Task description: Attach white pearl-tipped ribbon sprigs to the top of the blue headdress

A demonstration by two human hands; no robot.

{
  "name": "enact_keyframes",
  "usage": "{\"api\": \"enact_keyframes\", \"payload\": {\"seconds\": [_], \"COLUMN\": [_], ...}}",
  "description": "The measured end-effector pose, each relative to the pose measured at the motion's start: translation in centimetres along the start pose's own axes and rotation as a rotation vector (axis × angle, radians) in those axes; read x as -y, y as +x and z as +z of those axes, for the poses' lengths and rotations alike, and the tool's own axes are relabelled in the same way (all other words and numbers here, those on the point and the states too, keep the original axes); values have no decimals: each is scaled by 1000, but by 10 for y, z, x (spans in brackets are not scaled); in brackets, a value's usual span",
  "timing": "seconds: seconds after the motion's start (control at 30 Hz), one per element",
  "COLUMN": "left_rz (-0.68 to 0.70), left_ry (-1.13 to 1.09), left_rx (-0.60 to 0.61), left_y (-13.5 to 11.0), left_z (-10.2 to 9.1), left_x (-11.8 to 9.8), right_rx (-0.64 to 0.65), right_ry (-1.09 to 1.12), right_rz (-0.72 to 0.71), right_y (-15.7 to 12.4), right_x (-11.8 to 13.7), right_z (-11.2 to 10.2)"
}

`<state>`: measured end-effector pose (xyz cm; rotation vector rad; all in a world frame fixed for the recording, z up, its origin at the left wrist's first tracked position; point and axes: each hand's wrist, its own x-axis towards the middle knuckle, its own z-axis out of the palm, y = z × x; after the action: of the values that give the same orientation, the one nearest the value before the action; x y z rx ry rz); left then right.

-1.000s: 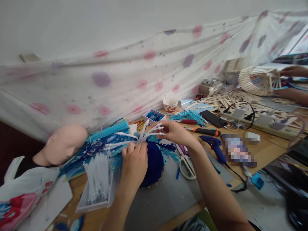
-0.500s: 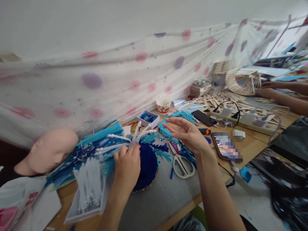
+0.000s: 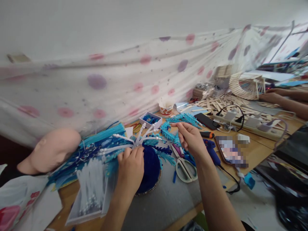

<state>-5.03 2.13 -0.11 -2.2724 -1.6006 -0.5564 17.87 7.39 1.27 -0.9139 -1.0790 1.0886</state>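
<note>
The blue headpiece (image 3: pixel 152 168) sits on the bench (image 3: pixel 261 144), lower centre of the frame. The left hand (image 3: pixel 131 165) holds its upper edge, fingers curled at the base of the beaded white stems (image 3: pixel 121 148). The right hand (image 3: pixel 192 140) is raised right of centre, fingers bunched; whether they pinch anything cannot be determined. Scissors (image 3: pixel 182 162) lie below it.

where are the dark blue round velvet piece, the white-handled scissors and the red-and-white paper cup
Dark blue round velvet piece (image 3: pixel 152 169): head view, uncovered velvet face.
White-handled scissors (image 3: pixel 182 161): head view, where handles meet blades.
Red-and-white paper cup (image 3: pixel 166 111): head view, outer wall.
</note>
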Motion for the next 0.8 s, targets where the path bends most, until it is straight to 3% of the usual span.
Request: {"api": "enact_keyframes", "payload": {"seconds": [0.17,0.33,0.5,0.67,0.8], "left_rz": [-6,-22,-43,-52,-59], "left_ry": [-31,-33,-55,-75,-65], "left_rx": [3,20,40,59,80], "left_y": [1,1,0,2,3], "left_z": [0,1,1,0,0], "left_x": [0,0,-1,-1,-2], "right_rx": [59,151,176,143,59], "right_ry": [-1,-236,-236,-284,-516], "right_rz": [-64,89,75,-86,-322], "right_y": [-7,-19,-26,-32,-34], "right_x": [4,2,-4,-4,8], "right_z": [5,10,27,45,56]}}
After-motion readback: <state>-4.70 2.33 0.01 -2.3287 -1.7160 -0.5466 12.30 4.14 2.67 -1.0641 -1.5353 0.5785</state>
